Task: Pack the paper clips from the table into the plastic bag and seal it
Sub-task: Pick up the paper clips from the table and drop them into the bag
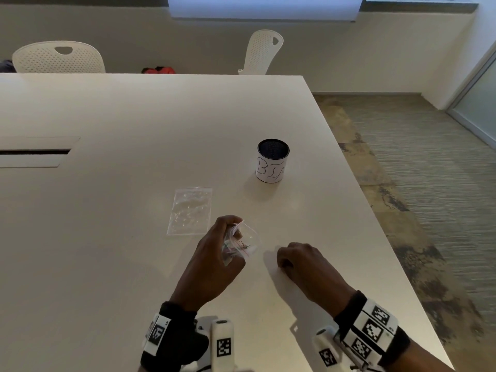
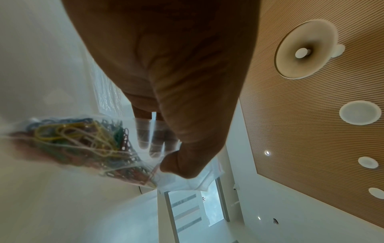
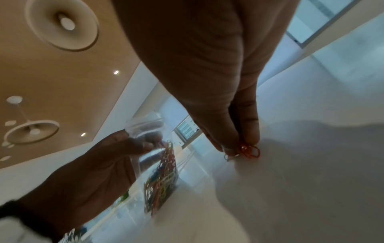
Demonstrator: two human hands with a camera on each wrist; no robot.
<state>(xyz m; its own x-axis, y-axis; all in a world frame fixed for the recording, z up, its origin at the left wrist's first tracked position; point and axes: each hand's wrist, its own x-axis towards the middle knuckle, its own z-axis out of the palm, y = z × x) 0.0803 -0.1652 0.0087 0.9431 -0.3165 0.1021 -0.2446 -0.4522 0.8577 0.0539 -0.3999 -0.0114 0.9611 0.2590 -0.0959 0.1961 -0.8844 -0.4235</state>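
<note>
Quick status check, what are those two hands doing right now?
Left hand holds plastic bag open, clips inside. Right hand pinches orange paper clip at the table. Bag unsealed. Nothing in the way.

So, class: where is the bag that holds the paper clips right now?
In the head view the bag is held up in the left hand, near the table's front edge, between the empty flat bag and the right hand.
</note>
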